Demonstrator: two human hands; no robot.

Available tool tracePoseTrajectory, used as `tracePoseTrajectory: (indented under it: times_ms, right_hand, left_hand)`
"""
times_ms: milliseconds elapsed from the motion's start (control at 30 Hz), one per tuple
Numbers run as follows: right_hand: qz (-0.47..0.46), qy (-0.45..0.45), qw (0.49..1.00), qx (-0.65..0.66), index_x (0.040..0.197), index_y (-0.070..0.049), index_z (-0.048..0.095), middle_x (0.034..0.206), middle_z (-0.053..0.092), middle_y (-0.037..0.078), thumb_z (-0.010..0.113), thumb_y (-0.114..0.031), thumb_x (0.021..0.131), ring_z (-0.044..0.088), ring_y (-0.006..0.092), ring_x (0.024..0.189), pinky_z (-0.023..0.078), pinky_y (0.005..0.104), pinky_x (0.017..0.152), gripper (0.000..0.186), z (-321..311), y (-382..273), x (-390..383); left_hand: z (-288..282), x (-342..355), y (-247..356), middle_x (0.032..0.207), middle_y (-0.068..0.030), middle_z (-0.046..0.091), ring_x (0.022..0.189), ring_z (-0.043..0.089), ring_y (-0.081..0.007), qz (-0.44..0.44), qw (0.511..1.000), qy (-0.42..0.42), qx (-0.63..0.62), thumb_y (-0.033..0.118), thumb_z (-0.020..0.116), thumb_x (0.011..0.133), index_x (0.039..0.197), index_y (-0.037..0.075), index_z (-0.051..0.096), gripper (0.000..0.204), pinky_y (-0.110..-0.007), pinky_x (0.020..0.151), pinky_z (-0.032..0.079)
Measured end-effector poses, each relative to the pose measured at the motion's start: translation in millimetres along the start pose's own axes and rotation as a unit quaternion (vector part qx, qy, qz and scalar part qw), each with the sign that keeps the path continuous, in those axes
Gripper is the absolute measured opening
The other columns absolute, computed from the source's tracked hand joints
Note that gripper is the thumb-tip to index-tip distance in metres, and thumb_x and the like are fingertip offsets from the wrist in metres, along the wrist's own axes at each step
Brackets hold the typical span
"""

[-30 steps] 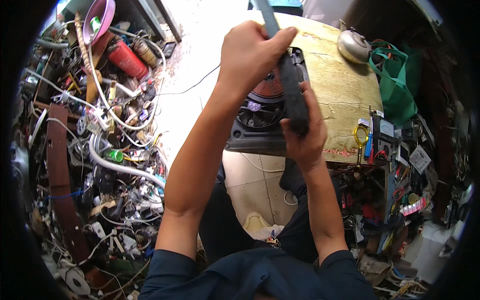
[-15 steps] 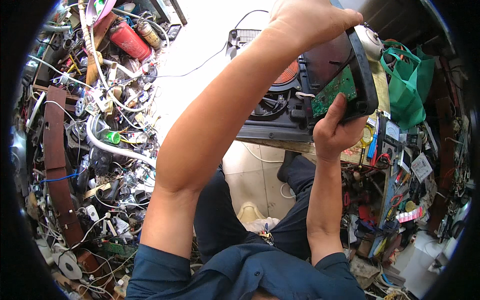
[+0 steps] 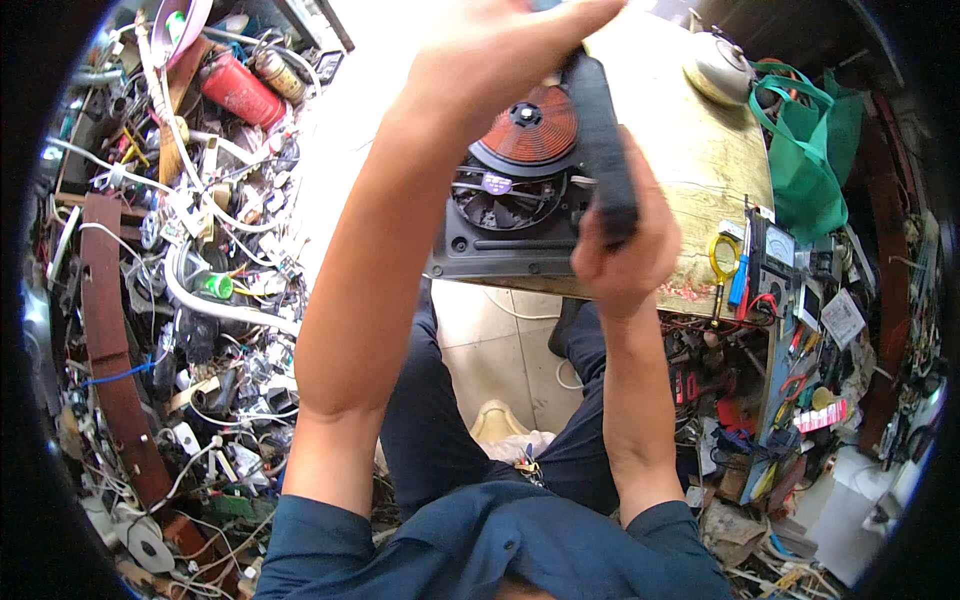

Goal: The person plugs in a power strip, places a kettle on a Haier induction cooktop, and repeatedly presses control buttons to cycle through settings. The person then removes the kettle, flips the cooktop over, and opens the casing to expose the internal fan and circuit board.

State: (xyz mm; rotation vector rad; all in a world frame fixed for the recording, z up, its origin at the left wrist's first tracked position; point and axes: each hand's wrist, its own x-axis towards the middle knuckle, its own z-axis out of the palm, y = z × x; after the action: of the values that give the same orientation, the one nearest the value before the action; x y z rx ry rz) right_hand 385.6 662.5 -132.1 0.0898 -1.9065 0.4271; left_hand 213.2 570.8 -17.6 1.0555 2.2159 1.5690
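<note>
An opened induction cooker lies at the table's front edge, its dark base (image 3: pixel 500 262) showing a copper coil (image 3: pixel 550 125) and a black fan (image 3: pixel 505 205). Above the base's right side stands its black top cover (image 3: pixel 600 135), turned nearly edge-on and a little blurred. My right hand (image 3: pixel 640 245) is closed round the cover's near end. At the far end is my left hand (image 3: pixel 500 45), its thumb stretched along the cover and its other fingers mostly out of sight. The cover's inner face is hidden from here.
A kettle (image 3: pixel 722 72) and green bag (image 3: pixel 808 150) stand at the back right. A magnifying glass (image 3: pixel 723 258), blue screwdriver (image 3: pixel 740 280) and multimeter (image 3: pixel 775 262) lie at the table's right edge. Cables and parts heap up at left, beside a red cylinder (image 3: pixel 243 88).
Both hands have swung the cover leftward over the base and turned it from tilted open to nearly edge-on. The green circuit board seen inside it is now hidden.
</note>
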Motion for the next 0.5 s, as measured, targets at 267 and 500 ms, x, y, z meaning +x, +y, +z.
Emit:
tracePoseTrajectory:
  times_ms: [267,500]
  right_hand:
    - [-0.070,-0.068,0.995,-0.013,0.116,0.003,0.068,0.121,0.072,0.022,0.061,-0.013,0.092,0.072,0.0348,0.113,0.057,0.0454,0.099,0.029,13.7,-25.2,9.2]
    - [-0.068,-0.064,0.995,-0.024,0.113,0.000,0.070,0.120,0.073,0.019,0.061,-0.012,0.093,0.072,0.0315,0.114,0.057,0.0451,0.101,0.025,-1.5,-27.5,11.8]
  left_hand:
    - [-23.7,-38.5,-47.7,0.100,-0.0124,0.075,0.081,0.073,-0.0177,-0.129,0.921,0.031,-0.365,0.016,0.071,0.096,0.112,-0.005,0.068,0.027,-0.031,0.075,0.061]
    - [-5.6,-43.4,-37.9,0.100,-0.0147,0.075,0.082,0.075,-0.0218,-0.122,0.890,0.021,-0.438,0.015,0.069,0.096,0.112,-0.003,0.068,0.024,-0.034,0.076,0.063]
